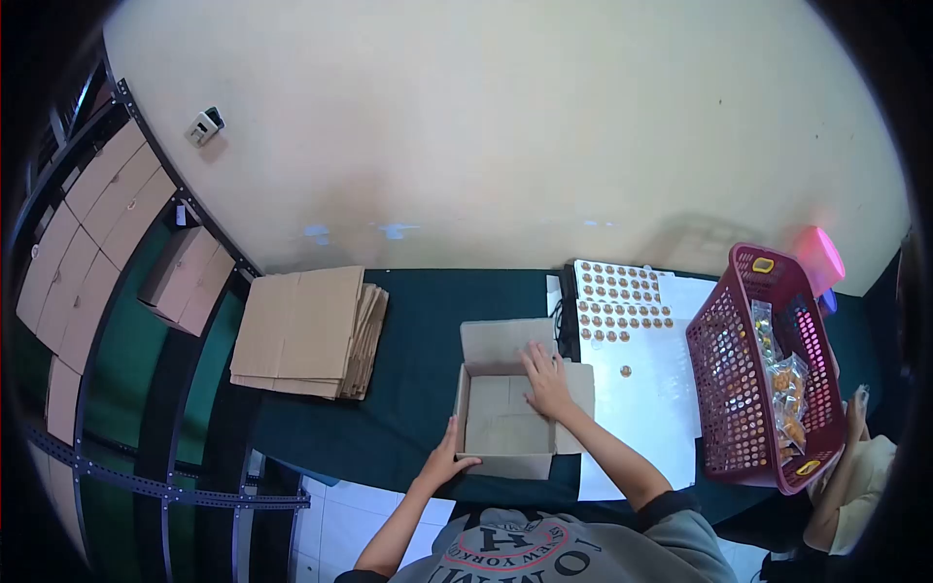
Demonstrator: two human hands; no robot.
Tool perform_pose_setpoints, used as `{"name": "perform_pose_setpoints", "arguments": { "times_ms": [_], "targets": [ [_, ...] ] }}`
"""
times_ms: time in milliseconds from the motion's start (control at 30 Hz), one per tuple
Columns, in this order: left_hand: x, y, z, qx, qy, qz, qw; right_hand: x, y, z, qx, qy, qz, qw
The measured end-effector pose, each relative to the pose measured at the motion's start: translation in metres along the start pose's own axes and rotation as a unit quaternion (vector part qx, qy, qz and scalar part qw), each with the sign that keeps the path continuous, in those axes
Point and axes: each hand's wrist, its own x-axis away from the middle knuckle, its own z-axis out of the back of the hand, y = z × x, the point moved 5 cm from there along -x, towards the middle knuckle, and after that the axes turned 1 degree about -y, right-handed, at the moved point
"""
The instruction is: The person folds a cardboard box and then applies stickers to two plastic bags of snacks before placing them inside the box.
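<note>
An open cardboard box [505, 416] stands on the dark green cloth in front of me, its inside bare. One flap stands up at the back and another sticks out to the right. My left hand [445, 463] grips the near left corner, fingers along the left wall and thumb over the near edge. At the back right corner, my right hand [547, 382] lies with fingers spread against the box, by the raised back flap [496, 339].
A stack of flattened cardboard boxes [296, 325] lies to the left. Sheets of round stickers [617, 287] rest on a white board [641, 428]. A maroon basket [724, 389] holds packaged snacks. Metal shelves with boxes [107, 223] line the left; another person's arm [836, 491] shows at right.
</note>
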Motion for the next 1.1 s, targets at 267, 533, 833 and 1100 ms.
{"name": "perform_pose_setpoints", "arguments": {
  "times_ms": [267,533,833,1100],
  "targets": [
    [-0.006,-0.009,0.001,0.019,0.001,-0.018,1.000,-0.035,0.053,-0.087,-0.033,-0.076,-0.089,0.993],
    [-0.004,-0.007,0.002,0.036,-0.018,-0.008,0.999,-0.026,0.050,-0.077,-0.076,-0.122,-0.150,0.978],
    [0.006,-0.007,0.013,0.022,0.012,0.004,1.000,0.082,0.011,-0.016,-0.105,0.096,-0.390,0.910],
    [0.001,-0.013,-0.008,0.083,0.004,-0.022,0.996,0.148,-0.015,-0.054,-0.337,0.136,-0.339,0.868]
  ]
}}
